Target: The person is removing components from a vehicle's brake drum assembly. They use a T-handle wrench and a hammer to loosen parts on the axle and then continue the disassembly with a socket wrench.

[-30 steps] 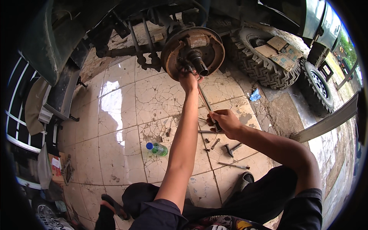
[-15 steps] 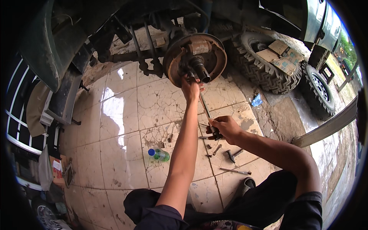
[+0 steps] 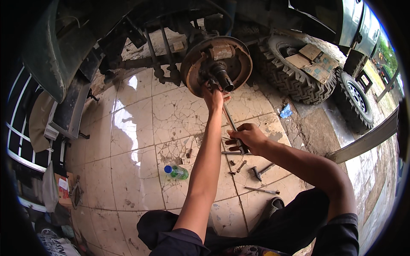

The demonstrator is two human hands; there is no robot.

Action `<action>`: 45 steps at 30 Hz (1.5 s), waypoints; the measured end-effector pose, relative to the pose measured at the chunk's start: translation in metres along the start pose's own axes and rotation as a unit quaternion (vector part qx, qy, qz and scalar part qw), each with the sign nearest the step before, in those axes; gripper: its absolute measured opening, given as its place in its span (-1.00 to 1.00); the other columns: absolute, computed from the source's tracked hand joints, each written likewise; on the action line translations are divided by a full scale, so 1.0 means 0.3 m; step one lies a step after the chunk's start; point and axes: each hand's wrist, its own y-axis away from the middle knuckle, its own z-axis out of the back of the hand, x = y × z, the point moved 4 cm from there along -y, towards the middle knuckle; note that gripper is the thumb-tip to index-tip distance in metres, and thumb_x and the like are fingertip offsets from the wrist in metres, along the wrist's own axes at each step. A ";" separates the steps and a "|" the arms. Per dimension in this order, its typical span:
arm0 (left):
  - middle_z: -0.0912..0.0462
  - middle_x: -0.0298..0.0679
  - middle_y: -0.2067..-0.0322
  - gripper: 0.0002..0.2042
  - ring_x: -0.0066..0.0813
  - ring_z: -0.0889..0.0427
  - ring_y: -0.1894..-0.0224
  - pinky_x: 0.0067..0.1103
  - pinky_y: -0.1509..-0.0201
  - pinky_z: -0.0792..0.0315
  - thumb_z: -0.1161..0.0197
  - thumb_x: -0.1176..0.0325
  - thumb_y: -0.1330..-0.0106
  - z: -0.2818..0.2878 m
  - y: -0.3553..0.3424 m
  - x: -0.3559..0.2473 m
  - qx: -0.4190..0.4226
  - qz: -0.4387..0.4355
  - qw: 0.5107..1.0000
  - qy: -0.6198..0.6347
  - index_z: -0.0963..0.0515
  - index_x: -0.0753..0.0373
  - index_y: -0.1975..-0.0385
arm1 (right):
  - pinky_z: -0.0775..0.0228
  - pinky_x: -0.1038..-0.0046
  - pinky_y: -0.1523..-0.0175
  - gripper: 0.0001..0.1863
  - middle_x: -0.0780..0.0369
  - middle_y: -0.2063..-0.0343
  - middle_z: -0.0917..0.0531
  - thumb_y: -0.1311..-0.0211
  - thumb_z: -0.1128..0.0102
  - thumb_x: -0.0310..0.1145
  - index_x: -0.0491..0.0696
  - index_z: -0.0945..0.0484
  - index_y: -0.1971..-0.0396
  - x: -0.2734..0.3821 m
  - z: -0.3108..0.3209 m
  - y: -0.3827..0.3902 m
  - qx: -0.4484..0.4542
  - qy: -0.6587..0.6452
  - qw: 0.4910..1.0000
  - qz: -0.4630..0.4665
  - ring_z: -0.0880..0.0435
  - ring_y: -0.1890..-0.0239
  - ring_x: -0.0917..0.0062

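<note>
My right hand (image 3: pixel 250 140) is closed around the lower part of a long metal wrench (image 3: pixel 230 117), with the thumb over its shank and an open jaw showing below the fingers. My left hand (image 3: pixel 213 99) reaches up to the bottom of a rusty brake assembly (image 3: pixel 244 64), its fingers closed about the wrench's upper end. That end and whatever it sits on are hidden by the hand. Above my left hand the bare axle spindle (image 3: pixel 223 77) sticks out toward me.
On the cracked tiles lie a hammer-like tool (image 3: pixel 258 173), a thin rod (image 3: pixel 262 190) and several bolts (image 3: pixel 241 166). A green bottle with a blue cap (image 3: pixel 176 172) stands left of my left forearm. Large tyres (image 3: pixel 294 85) lie at the far right; a metal post (image 3: pixel 365 136) slants nearer.
My right hand has shifted slightly up along the wrench, its grip changed, uncovering the jaw end below. My left hand stays nearly in place at the brake assembly.
</note>
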 end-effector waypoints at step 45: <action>-0.50 -0.21 0.45 -0.70 -0.31 -0.62 0.57 -0.50 0.62 -0.57 0.10 0.13 -0.32 0.017 0.009 0.027 -0.012 0.065 0.995 0.072 -0.34 0.26 0.21 | -0.24 0.56 0.63 -0.66 0.25 0.60 -0.47 -0.12 -0.28 -0.22 -0.18 -0.38 0.47 0.008 0.008 -0.029 -0.059 0.013 0.998 0.015 -0.41 0.68 0.64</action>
